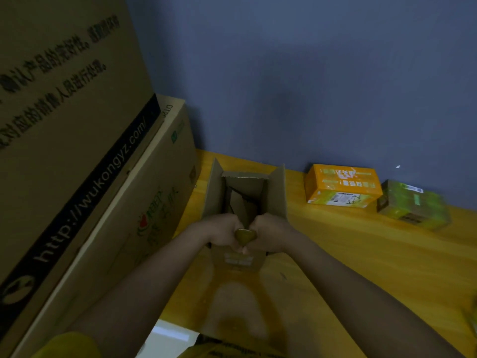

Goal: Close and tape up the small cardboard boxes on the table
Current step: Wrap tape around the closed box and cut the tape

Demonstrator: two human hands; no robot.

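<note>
Hands meet at the near rim of a small open cardboard box [246, 200] standing on the yellow wooden tabletop [335, 254], close to the person's body. The left hand [222, 229] and the right hand [271, 232] are both curled tight, knuckles up, gripping between them a brownish object that looks like a roll of packing tape [244, 236]; it is too dim to tell for sure. Under the hands the box's near flap [238, 262] hangs down outward, with a pale label on it. The two side flaps stand upright and the far flap is tipped inward, so the box's dark inside shows. To the left, touching or just beside the box, a big cardboard carton [144, 202] with green and red print lies on the tabletop, and a still larger carton [64, 112] with a black web-address stripe leans above it. Well apart on the right, against the blue wall [309, 73], an orange packet box [342, 186] sits beside a green wrapped box [413, 204].
</note>
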